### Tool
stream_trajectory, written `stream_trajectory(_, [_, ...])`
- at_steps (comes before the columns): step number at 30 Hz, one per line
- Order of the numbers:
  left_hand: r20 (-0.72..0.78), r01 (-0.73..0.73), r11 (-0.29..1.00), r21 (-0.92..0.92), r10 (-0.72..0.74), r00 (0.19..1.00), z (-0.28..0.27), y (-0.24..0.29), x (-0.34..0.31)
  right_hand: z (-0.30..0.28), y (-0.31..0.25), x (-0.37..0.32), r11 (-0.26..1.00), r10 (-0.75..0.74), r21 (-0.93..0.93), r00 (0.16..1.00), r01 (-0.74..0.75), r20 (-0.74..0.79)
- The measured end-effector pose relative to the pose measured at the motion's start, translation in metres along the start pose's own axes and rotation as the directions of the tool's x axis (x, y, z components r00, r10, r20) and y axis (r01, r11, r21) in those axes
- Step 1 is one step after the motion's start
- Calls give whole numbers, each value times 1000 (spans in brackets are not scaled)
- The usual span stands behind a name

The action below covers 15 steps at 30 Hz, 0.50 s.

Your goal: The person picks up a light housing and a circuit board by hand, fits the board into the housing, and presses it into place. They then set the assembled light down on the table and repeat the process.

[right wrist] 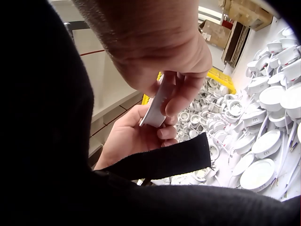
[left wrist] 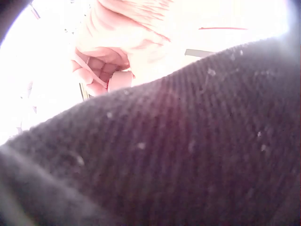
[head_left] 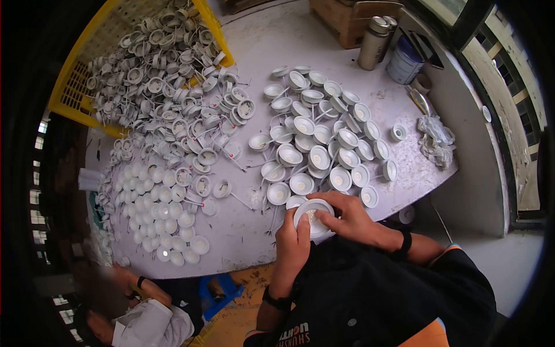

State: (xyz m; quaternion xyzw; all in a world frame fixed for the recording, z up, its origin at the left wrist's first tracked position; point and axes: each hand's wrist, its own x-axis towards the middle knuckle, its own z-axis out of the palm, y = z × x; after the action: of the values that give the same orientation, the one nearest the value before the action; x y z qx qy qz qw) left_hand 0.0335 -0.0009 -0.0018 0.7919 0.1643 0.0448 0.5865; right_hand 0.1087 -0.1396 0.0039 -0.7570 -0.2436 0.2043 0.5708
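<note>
Both hands hold one round white lamp housing (head_left: 314,218) at the table's front edge, its open face turned up. The left hand (head_left: 293,243) grips its left side, thumb on the rim. From the right, the right hand (head_left: 354,220) holds it with the thumb inside the cup. The right wrist view shows the housing (right wrist: 156,106) edge-on between the right hand (right wrist: 160,52) above and the left hand (right wrist: 127,139) below. In the left wrist view a dark sleeve covers most of the picture, with the left hand (left wrist: 120,42) overexposed above.
Many white housings with wires (head_left: 319,157) stand just beyond the hands. A yellow crate (head_left: 63,78) spills more parts at the left, near flat white discs (head_left: 165,211). Bottles (head_left: 374,43), a bucket (head_left: 404,61) and a plastic bag (head_left: 436,141) are at the right. Another person (head_left: 153,324) sits at lower left.
</note>
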Motion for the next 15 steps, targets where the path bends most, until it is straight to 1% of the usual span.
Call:
stream_trajectory(1, [-8, 5, 998, 61, -4, 1000, 1, -1, 1, 0, -1, 1, 1000, -1, 1, 1000, 1, 3])
stream_trajectory(3, [-13, 5, 997, 81, -4, 1000, 3, -2, 2, 0, -3, 3, 999, 42, 18, 999, -42, 6])
stream_trajectory(4, [-15, 5, 995, 100, -4, 1000, 3, -2, 3, 0, -3, 5, 999, 38, 16, 999, -38, 8])
stream_trajectory(6, [-29, -7, 994, 110, 11, 1000, 6, -4, 4, 0, -1, 6, 995, 96, 11, 995, -96, 11])
stream_trajectory(7, [-38, -16, 992, 122, 20, 999, 6, -6, 4, 1, 2, 6, 995, 94, 11, 995, -94, 11])
stream_trajectory(8, [-38, -16, 992, 122, 21, 999, 5, -7, 4, 1, 6, 5, 998, 54, -25, 999, -54, 0])
stream_trajectory(9, [-1, -10, 1000, 15, 10, 1000, 3, -9, 4, 1, 8, 5, 998, 14, -63, 1000, -14, -9])
stream_trajectory(10, [37, 3, 996, -93, 1, 999, 1, -11, 3, 1, 7, 6, 998, 16, -63, 1000, -17, -7])
stream_trajectory(11, [38, 9, 996, -93, -5, 999, -1, -13, 3, 1, 5, 6, 997, 74, 3, 997, -74, 4])
stream_trajectory(12, [81, 51, 980, -194, -35, 996, -5, -15, 3, 1, 4, 7, 989, 129, 68, 992, -130, 18])
stream_trajectory(13, [125, 92, 952, -292, -57, 990, -7, -18, 5, 0, 6, 7, 989, 128, 68, 992, -128, 18])
stream_trajectory(14, [124, 92, 952, -291, -57, 991, -9, -22, 6, 0, 9, 8, 981, 167, 86, 982, -174, 89])
stream_trajectory(15, [136, 149, 917, -371, -105, 985, -10, -26, 6, -1, 10, 8, 970, 204, 101, 966, -222, 162])
